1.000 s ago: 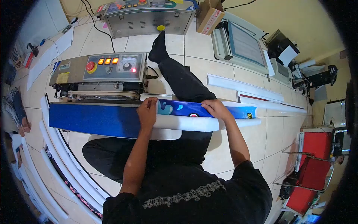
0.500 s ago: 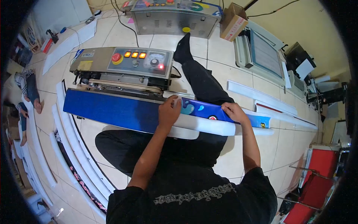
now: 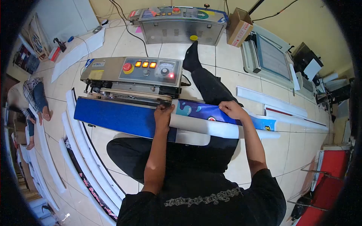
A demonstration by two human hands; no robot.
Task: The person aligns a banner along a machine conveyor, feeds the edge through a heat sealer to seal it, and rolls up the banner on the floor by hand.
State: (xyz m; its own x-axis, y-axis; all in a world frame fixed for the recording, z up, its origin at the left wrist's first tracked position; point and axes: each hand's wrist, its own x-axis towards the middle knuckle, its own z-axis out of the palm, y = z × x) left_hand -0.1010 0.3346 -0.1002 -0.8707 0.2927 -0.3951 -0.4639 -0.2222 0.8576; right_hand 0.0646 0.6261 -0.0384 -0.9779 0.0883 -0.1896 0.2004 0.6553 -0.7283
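Observation:
A partly rolled printed banner (image 3: 206, 109), blue and purple with a white back, lies along the front of a band sealer (image 3: 102, 71). Its left end meets the sealer's belts, beside the blue conveyor bed (image 3: 117, 115). My left hand (image 3: 163, 117) pinches the banner's left corner close to the belts, fingers bent. Farther right, my right hand (image 3: 232, 111) grips the upper edge, thumb and fingers closed on it. The white roll (image 3: 211, 128) of the banner hangs just below both hands, over my lap. Lit orange switches and a red knob show on the sealer's panel.
A second metal machine (image 3: 181, 28) and a cardboard box (image 3: 240, 27) stand at the back. Long white rolls (image 3: 88, 150) lie on the floor at left, others (image 3: 271, 101) at right. Another person (image 3: 36, 96) sits at far left. A framed device (image 3: 269, 56) stands at back right.
The banner has slid left along the sealer, its end now nearer the belts. My left hand has moved left with it. The whole view has shifted slightly.

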